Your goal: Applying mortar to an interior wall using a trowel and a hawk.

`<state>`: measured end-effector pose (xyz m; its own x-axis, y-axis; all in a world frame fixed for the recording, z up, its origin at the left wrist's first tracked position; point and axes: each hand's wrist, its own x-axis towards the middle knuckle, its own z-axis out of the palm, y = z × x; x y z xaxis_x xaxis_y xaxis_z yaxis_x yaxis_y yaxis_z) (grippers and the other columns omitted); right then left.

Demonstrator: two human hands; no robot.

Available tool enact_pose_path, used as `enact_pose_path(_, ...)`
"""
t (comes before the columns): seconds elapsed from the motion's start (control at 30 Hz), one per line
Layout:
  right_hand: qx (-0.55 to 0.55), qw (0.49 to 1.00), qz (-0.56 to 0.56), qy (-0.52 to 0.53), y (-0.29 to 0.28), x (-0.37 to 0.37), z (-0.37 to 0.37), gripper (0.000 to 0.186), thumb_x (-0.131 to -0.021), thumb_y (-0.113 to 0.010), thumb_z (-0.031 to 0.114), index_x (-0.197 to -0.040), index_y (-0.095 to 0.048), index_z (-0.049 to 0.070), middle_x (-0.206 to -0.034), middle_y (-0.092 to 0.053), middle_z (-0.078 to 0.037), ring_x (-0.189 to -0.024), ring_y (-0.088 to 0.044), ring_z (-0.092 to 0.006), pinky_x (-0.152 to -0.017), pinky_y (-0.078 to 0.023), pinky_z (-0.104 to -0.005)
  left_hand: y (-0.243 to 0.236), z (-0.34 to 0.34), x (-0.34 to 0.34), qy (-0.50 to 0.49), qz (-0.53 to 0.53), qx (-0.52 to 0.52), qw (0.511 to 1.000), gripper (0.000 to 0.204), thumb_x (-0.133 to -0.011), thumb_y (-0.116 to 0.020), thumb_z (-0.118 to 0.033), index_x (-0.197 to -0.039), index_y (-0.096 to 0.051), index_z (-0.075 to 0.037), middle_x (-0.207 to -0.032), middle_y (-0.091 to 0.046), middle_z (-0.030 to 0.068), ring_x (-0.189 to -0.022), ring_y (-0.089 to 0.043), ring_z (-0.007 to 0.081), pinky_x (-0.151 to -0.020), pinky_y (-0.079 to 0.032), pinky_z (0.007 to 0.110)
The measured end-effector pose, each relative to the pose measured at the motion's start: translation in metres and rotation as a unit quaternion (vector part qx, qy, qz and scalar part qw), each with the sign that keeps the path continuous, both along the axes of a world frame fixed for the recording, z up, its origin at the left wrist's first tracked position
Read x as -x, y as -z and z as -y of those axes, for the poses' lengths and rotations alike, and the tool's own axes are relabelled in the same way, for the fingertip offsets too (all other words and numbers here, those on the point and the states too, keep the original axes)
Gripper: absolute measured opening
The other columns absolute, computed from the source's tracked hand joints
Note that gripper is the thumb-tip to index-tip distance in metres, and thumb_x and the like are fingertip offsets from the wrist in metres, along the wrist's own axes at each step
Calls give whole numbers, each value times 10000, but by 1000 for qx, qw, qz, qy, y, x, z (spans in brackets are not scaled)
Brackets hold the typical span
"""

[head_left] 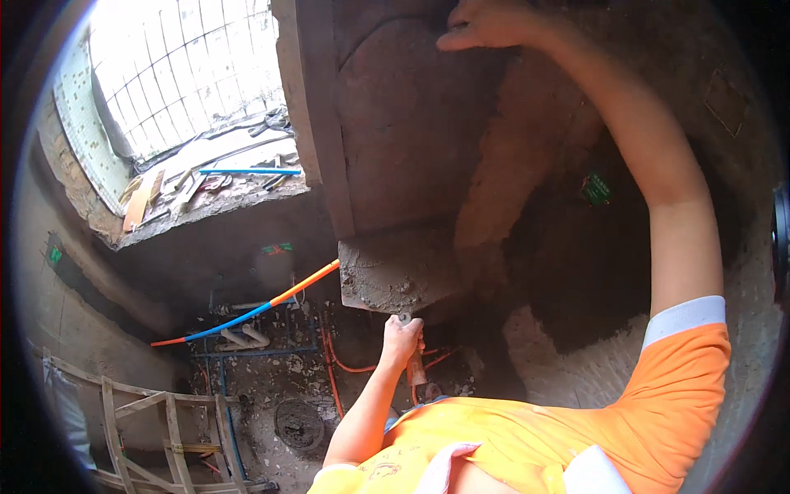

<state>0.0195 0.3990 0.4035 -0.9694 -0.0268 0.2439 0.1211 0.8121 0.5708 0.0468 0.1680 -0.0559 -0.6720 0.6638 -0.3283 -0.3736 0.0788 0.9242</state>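
Note:
My left hand (401,339) is closed round the handle of a plasterer's hawk (362,284), low in the middle of the view. The hawk's board carries grey wet mortar (403,276), and its brownish handle end shows below my fist. My right arm is raised along the right side, and my right hand (487,25) is at the top edge, close to the dark plastered wall (411,123). Its fingers are curled, with one finger or the thumb pointing left. The top edge cuts off part of this hand, so what it grips cannot be made out.
A barred window (189,74) is at upper left, with scraps on its sill (222,185). An orange-and-blue pipe (271,305) slants left of the hawk. Below lie floor pipes (263,354) and a round drain-like patch (298,424). A wooden ladder-like frame (173,428) stands lower left.

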Motion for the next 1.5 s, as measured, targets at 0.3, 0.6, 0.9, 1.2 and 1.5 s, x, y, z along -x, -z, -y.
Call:
enact_pose_path(0.3,333,891,-297,-83,98,-26,-43,445,-869,-577,466,-849,-676,33,-737,-637,-144,-746,-636,-217,-675,-496,-397,5,20,5,-42,-7,36,998,223,-765,-572,-111,-570,-506,-24,-499,-514,56,-405,-537,175,-397,-449,315)
enact_pose_path(0.6,140,931,-322,-100,197,-12,12,344,-811,-643,460,-749,-634,122,-769,-637,-74,-678,-640,-277,-570,-502,-422,-7,22,8,-22,-33,29,999,228,-766,-559,-117,-563,-510,-26,-499,-521,54,-402,-539,170,-395,-450,305)
enact_pose_path(0.9,117,891,-425,-108,135,-13,28,391,-838,-616,473,-723,-591,101,-672,-607,-88,-620,-621,-306,-538,-495,-416,-9,26,12,-26,-36,14,999,211,-790,-589,-133,-625,-500,-36,-532,-525,42,-423,-539,157,-403,-456,297)
enact_pose_path(1.2,329,913,-195,-141,334,-49,2,368,-842,-624,418,-746,-602,64,-692,-620,-146,-632,-617,-348,-568,-484,-453,-12,31,24,-57,5,9,998,177,-799,-611,-121,-700,-488,-41,-560,-511,48,-417,-513,162,-392,-440,302)
enact_pose_path(1.5,97,974,-197,-57,127,-40,-46,375,-837,-602,464,-776,-631,94,-723,-646,-117,-653,-624,-340,-605,-501,-444,-20,44,16,-16,8,8,1000,207,-784,-604,-147,-635,-507,-41,-541,-518,49,-426,-535,166,-407,-443,303)
